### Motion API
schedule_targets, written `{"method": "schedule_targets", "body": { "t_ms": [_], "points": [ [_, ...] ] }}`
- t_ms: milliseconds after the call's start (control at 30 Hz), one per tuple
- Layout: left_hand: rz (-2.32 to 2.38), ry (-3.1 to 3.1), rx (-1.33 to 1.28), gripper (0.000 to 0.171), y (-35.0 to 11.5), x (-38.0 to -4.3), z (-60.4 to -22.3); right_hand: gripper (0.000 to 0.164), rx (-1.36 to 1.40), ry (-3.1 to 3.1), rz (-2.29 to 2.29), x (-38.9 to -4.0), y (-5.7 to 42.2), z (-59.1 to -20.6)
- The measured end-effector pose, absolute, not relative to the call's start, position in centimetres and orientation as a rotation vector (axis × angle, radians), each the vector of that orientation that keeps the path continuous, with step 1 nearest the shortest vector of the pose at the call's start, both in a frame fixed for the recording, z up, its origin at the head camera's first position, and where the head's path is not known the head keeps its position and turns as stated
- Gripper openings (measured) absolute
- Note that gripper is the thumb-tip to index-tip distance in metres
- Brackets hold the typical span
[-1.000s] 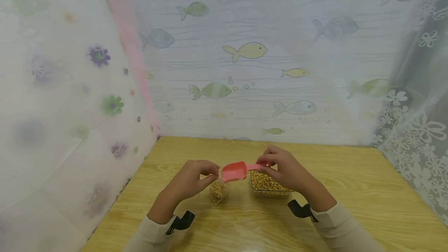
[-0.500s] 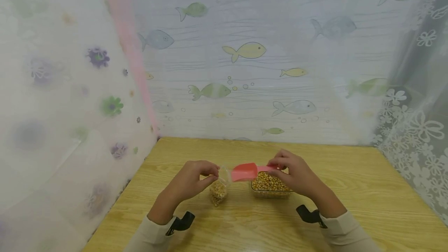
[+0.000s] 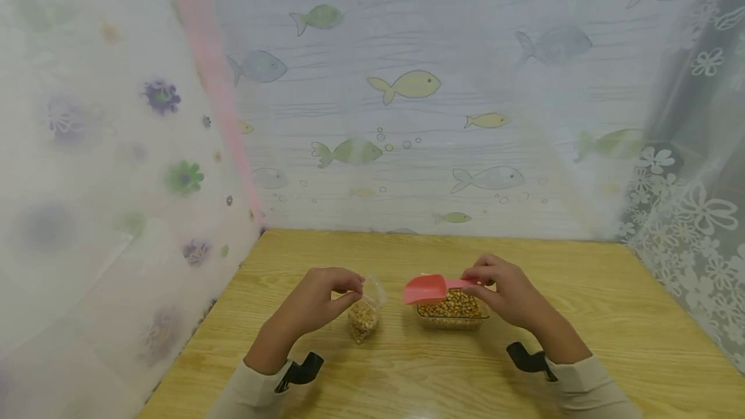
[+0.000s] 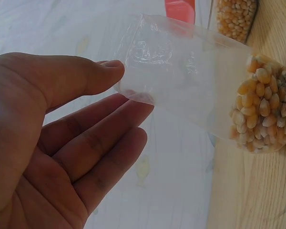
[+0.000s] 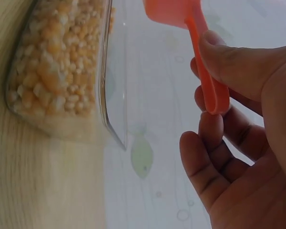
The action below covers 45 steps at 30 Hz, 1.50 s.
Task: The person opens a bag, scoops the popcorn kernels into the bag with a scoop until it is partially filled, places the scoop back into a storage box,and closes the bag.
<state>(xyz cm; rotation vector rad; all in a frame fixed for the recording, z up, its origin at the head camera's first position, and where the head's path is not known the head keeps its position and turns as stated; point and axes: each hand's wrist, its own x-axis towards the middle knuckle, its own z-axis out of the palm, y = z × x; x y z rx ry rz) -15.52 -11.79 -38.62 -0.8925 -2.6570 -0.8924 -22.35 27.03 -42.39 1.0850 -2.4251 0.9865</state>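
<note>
While my left grip pinches the bag, nearer the worktop's left edge than its right, my right grip pinches the pink scoop, empty-looking, near the tub, midway across. Bagging kernels, I judge; next calls for dipping past the tub's rim, the main obstacle. Fish-print curtain behind the back edge.

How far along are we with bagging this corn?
Done: the clear bag has corn kernels in its bottom.
In hand: the left hand holds the bag's top; the right hand grips the pink scoop, which shows no kernels.
Left: perhaps more scooping, since the bag's upper part is empty and the container holds plenty more.
</note>
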Motion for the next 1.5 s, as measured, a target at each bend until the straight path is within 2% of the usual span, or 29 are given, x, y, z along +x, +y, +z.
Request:
{"method": "schedule_targets", "body": {
  "t_ms": [333, 900, 1500],
  "points": [
    [-0.932, -2.677, -0.882, 0.005, -11.8, -15.5, -38.9, 0.012, 1.038, -2.531, 0.958, -22.7, 29.0, -42.7],
    [-0.916, -2.675, -0.878, 0.004, -11.8, -15.6, -38.9, 0.014, 1.003, -2.683, 0.756, -22.9, 31.5, -40.9],
    [-0.923, -2.675, -0.884, 0.004, -11.9, -15.8, -39.0, 0.015, 1.008, -2.763, 0.598, -22.1, 31.6, -39.2]
  ]
}}
